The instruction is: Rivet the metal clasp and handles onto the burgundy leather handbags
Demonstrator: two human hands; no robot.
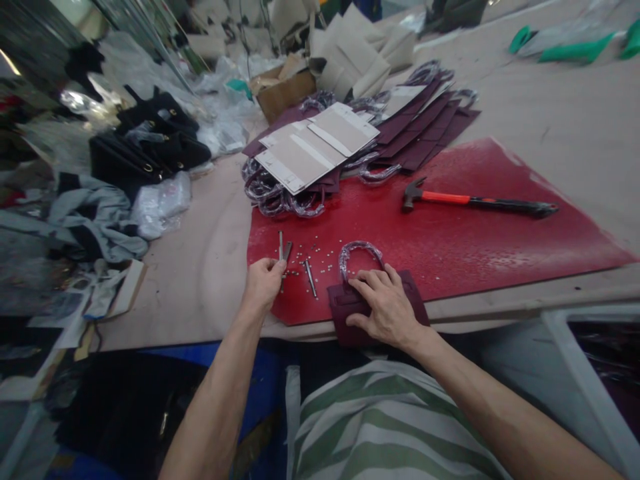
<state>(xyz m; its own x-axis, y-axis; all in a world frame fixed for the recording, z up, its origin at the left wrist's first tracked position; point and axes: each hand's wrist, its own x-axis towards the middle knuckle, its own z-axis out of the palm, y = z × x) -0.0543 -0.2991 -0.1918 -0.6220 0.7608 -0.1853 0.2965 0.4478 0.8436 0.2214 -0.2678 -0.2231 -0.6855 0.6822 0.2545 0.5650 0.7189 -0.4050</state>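
Observation:
My left hand (266,283) is closed on a slim metal punch (281,243) near the left edge of a red mat (475,250). Beside its fingertips shows a second dark metal tool (287,251); whether the hand grips that too I cannot tell. My right hand (385,303) lies with fingers spread on a maroon bag panel (345,310) at the mat's front edge. A plastic-wrapped handle (361,245) loops up from the panel. Between the hands, another metal rod (311,279) rests among several tiny pale bits scattered over the mat.
A claw hammer (470,199) with an orange and black handle lies on the mat. Behind it are stacked maroon panels (417,130) and pale boards (320,147). Black bags (150,143) and clear plastic stand at the left. A grey bin (565,373) is at lower right.

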